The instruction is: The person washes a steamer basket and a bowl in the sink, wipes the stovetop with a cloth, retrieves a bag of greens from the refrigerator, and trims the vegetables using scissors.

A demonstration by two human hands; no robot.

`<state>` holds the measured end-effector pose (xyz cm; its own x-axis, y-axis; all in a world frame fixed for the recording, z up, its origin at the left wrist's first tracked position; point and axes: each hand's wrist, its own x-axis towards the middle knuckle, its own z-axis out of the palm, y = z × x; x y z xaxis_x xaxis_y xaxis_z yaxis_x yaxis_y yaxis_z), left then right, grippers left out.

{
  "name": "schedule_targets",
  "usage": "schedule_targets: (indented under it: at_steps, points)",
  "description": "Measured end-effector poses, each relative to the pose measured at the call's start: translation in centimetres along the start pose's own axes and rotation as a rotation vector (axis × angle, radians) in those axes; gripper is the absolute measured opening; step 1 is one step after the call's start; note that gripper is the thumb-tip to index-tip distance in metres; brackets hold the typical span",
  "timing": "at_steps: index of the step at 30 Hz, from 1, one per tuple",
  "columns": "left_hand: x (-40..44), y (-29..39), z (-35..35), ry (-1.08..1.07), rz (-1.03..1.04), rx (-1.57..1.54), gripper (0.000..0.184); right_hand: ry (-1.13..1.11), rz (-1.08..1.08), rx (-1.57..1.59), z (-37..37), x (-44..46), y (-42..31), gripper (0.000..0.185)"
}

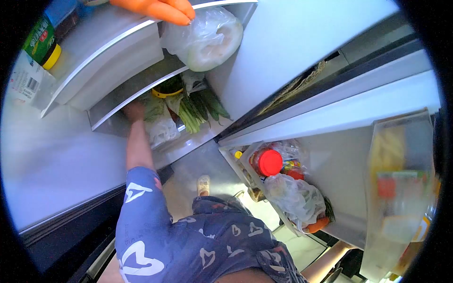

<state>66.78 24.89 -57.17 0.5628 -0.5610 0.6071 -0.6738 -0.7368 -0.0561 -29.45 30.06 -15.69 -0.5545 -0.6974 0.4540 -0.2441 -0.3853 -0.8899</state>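
My left hand (135,111) reaches into the fridge's lower compartment, beside green leafy vegetables (191,113) and a white plastic bag (163,130). Its fingers are lost in shadow. Long dark green vegetables (210,103) and a yellow-rimmed container (167,88) lie further right in the same compartment. On the shelf above rests a pale round item in a clear bag (212,40), with orange carrots (165,10) at the top edge. At the lower right my right hand (347,245) is by the bottom of the open door, its fingers mostly hidden.
The open door (335,174) spans the right side. Its lower bin holds a red-lidded jar (270,162) and a bagged bundle (295,195); a translucent upper bin (396,188) juts out nearer. A green bottle with a yellow cap (43,43) stands upper left. My foot (203,185) is on the floor.
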Motion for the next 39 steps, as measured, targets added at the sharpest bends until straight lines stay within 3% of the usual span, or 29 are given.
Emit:
schedule_targets:
  at_steps: [2,3,4,5,7,10,12,16,18,19,21,26,28,36,38,39]
  points:
    - [0.7,-1.8,1.4,-0.237,-0.147,-0.08,0.056,0.001,-0.006,0.004,-0.2,0.0,0.0,0.069]
    - [0.9,-2.8,2.0,-0.481,-0.297,-0.155,0.065,-0.005,-0.008,0.008,-0.3,0.0,0.0,0.068]
    - [0.5,-4.1,4.2,-0.476,-0.295,-0.156,0.065,-0.007,-0.011,0.009,-0.4,0.0,0.1,0.068]
    - [1.2,-3.2,1.8,-0.433,-0.517,-0.315,0.061,-0.008,-0.019,0.012,-0.5,0.1,0.1,0.067]
    - [3.4,-0.2,-5.5,-0.103,-1.097,-1.117,0.055,-0.016,-0.014,0.022,-0.7,0.2,0.2,0.066]
    - [5.1,2.3,-13.7,0.127,-1.443,-1.744,0.047,-0.013,-0.029,0.027,-1.1,0.3,0.1,0.065]
    - [5.8,3.2,-17.7,0.126,-1.497,-1.892,0.043,-0.014,-0.036,0.028,-1.2,0.2,0.1,0.064]
    - [4.7,1.6,-15.5,0.097,-1.456,-1.874,0.033,-0.02,-0.045,0.044,-1.4,0.4,0.3,0.062]
    - [3.8,2.6,-18.6,0.271,-1.248,-1.913,0.024,-0.02,-0.047,0.05,-1.6,0.5,0.4,0.061]
    - [3.4,2.4,-19.3,0.275,-1.245,-1.914,0.024,-0.022,-0.047,0.054,-1.7,0.6,0.5,0.06]
    - [2.3,1.7,-21.0,0.224,-1.436,-1.893,0.021,-0.026,-0.051,0.061,-1.9,0.7,0.6,0.059]
    - [0.7,6.2,-33.4,0.248,-1.283,-2.193,0.014,-0.055,-0.05,0.106,-2.0,1.0,1.4,0.057]
    - [-0.5,7.3,-36.7,0.195,-1.407,-2.243,0.016,-0.069,-0.053,0.131,-2.1,1.3,1.8,0.056]
    - [-11.5,8.4,-45.4,0.095,-1.583,-2.477,0.014,-0.175,-0.081,0.276,-0.6,0.8,3.4,0.052]
    - [-15.3,8.4,-47.9,0.136,-1.599,-2.477,0.013,-0.133,-0.037,0.139,0.9,-0.7,1.0,0.054]
    - [-17.5,8.2,-48.7,0.095,-1.619,-2.401,0.014,-0.086,0.158,0.208,1.5,-1.0,-1.1,0.057]
